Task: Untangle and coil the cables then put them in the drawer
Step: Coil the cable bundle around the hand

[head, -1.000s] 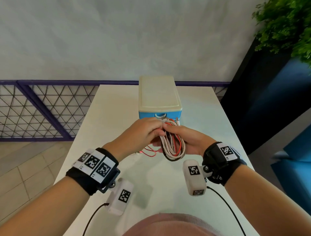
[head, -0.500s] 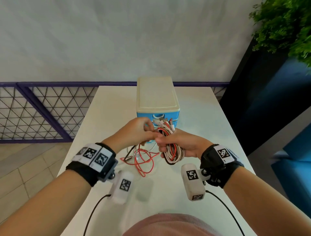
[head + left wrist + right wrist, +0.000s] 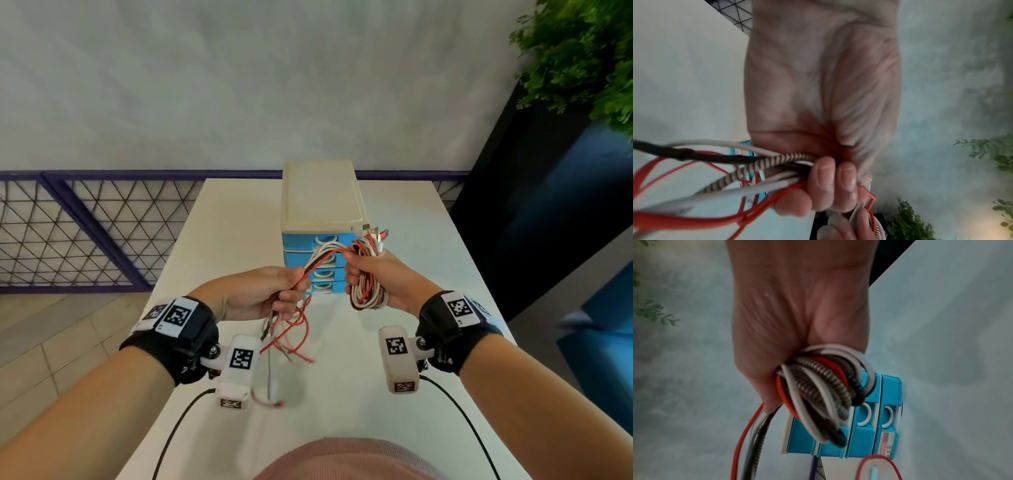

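My right hand [image 3: 373,274] grips a coil of red, white and braided cables [image 3: 368,294] [image 3: 824,386], held above the table in front of the drawer unit; plug ends [image 3: 375,234] stick up above the fist. My left hand [image 3: 274,294] [image 3: 828,183] grips the loose strands [image 3: 322,258] that run across from the coil. Their free tails [image 3: 291,329] hang down below the left hand towards the table. The small blue drawer unit [image 3: 322,240] [image 3: 869,418] with a cream top stands behind both hands, all its drawers closed.
The white table [image 3: 342,394] carries the drawer unit at its middle back. A purple railing with mesh [image 3: 85,236] runs at the left, a dark planter with green leaves [image 3: 579,61] stands at the right. A grey wall is behind.
Both hands have risen and drawn apart. The left hand has pulled the loose strands out to the left, so they now stretch between the hands, and the tails have lifted off the table.
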The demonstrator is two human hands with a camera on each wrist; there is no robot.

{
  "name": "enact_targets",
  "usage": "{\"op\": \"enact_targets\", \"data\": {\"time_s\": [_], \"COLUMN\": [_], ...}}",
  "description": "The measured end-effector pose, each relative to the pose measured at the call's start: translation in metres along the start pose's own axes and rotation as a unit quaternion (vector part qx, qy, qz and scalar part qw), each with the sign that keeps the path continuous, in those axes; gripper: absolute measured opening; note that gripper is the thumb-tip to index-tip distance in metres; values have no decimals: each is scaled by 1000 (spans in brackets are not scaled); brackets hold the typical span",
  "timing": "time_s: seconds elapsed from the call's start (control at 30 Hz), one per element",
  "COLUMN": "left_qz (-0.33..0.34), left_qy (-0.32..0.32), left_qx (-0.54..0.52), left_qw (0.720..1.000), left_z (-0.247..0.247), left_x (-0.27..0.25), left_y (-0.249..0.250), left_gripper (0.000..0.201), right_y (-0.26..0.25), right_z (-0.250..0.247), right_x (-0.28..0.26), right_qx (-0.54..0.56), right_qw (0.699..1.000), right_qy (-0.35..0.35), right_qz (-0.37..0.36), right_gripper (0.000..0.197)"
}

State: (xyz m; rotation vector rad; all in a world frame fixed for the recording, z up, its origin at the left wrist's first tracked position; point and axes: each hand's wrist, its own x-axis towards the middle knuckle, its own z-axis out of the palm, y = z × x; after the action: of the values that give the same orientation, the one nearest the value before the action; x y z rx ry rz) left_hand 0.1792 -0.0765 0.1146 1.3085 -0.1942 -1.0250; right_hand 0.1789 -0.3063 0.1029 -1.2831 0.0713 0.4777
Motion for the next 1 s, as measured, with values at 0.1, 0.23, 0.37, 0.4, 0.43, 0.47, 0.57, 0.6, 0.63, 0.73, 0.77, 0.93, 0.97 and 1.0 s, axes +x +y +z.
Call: {"op": "enact_targets", "data": {"time_s": [0.1,0.23,0.37,0.4,0.43,0.47,0.57,0.6,0.63,0.73,0.77,0.93,0.97,1.0], "left_qz": [10,44,81,89,97,104,121,122,122,110,105,45,36,30], "left_qy": [14,61,80,80,84,97,160,176,189,212,222,227,218,207], "left_qx": [4,26,92,112,135,161,217,226,241,337,382,550,561,563], "left_qw": [1000,997,989,986,983,977,955,950,944,911,891,803,798,800], "left_z": [3,16,35,41,46,52,61,61,62,68,71,85,84,82], "left_x": [1,6,10,11,12,14,20,22,22,21,21,26,26,27], "left_y": [1,-1,-4,-6,-8,-10,-15,-16,-17,-14,-11,2,4,6], "left_gripper": [28,32,30,30,30,30,31,31,31,28,28,37,36,35], "right_y": [3,9,10,12,13,13,11,9,8,4,3,9,11,11], "right_z": [2,11,20,22,25,27,31,31,31,32,34,41,41,42], "right_x": [2,5,5,6,5,4,-4,-7,-8,-12,-13,-6,-3,-1], "right_qx": [-19,-31,-11,-3,6,20,107,134,149,112,89,6,-11,-31], "right_qw": [1000,998,998,998,998,998,991,987,986,991,993,998,998,997], "right_qy": [16,46,54,44,29,10,-27,-28,-28,-40,-40,6,26,50], "right_qz": [8,7,33,42,51,61,82,80,75,64,64,68,59,50], "right_gripper": [16,21,28,35,43,44,39,38,39,56,54,42,42,39]}}
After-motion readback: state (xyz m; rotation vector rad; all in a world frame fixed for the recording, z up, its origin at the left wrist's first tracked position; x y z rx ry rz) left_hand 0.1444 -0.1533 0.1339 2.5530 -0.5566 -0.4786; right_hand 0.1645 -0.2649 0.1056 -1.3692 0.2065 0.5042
